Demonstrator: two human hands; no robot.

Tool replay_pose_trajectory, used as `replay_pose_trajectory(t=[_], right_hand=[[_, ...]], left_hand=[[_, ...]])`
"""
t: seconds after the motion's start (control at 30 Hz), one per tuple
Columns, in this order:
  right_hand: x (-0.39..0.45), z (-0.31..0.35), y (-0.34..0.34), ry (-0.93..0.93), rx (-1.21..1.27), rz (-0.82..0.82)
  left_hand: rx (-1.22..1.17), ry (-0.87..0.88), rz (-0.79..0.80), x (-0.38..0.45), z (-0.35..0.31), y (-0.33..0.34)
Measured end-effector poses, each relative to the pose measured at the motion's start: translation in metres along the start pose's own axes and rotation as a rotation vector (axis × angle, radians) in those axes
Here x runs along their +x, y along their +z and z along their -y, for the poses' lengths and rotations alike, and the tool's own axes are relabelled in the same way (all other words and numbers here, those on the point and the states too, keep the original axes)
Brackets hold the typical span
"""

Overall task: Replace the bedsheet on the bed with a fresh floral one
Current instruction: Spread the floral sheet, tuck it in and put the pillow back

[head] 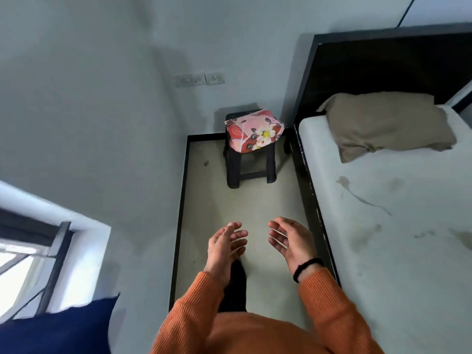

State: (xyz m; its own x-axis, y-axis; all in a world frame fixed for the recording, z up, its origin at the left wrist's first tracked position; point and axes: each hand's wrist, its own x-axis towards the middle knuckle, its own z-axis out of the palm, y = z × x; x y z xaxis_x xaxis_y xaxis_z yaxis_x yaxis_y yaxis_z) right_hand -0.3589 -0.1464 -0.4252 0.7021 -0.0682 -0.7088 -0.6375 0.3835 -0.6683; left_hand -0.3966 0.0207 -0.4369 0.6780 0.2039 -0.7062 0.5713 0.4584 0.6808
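A folded floral sheet (pixel 254 132), pink and red with white flowers, lies on a small black stool (pixel 251 172) in the corner beside the bed. The bed's white mattress (pixel 383 226) on the right is bare and stained, with a tan pillow (pixel 385 123) at its head. My left hand (pixel 224 246) and my right hand (pixel 291 241) are held out over the floor, palms facing each other, fingers relaxed and empty. Both hands are well short of the stool.
A narrow strip of pale floor (pixel 255 205) runs between the white wall (pixel 102 111) on the left and the dark bed frame (pixel 310 200). A dark headboard (pixel 370 65) stands behind the pillow. A window (pixel 30 259) and blue cloth (pixel 56 328) sit at lower left.
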Motion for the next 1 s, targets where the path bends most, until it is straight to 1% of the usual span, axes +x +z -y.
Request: replay_pose_trajectory(t=[0.13, 0.3, 0.47, 0.57, 0.73, 0.87, 1.0], right_hand=[[0.063, 0.058, 0.030, 0.015, -0.044, -0.041], [0.142, 0.143, 0.071, -0.031, -0.097, -0.079], [0.226, 0.203, 0.108, -0.020, -0.095, -0.128], [0.288, 0.231, 0.128, 0.001, -0.165, -0.093], [0.408, 0.281, 0.156, 0.049, -0.244, 0.004], [0.484, 0.319, 0.168, 0.074, -0.295, -0.008], [0.553, 0.338, 0.175, 0.091, -0.353, -0.045]], left_hand=[[-0.018, -0.034, 0.034, 0.075, -0.057, 0.040], [-0.023, -0.064, 0.051, 0.176, -0.142, 0.107], [0.076, -0.107, 0.087, 0.246, -0.198, 0.171], [0.117, -0.087, 0.078, 0.299, -0.221, 0.201], [0.077, -0.086, -0.061, 0.400, -0.248, 0.234], [0.044, -0.166, -0.165, 0.460, -0.260, 0.250], [0.051, -0.223, -0.136, 0.520, -0.271, 0.270]])
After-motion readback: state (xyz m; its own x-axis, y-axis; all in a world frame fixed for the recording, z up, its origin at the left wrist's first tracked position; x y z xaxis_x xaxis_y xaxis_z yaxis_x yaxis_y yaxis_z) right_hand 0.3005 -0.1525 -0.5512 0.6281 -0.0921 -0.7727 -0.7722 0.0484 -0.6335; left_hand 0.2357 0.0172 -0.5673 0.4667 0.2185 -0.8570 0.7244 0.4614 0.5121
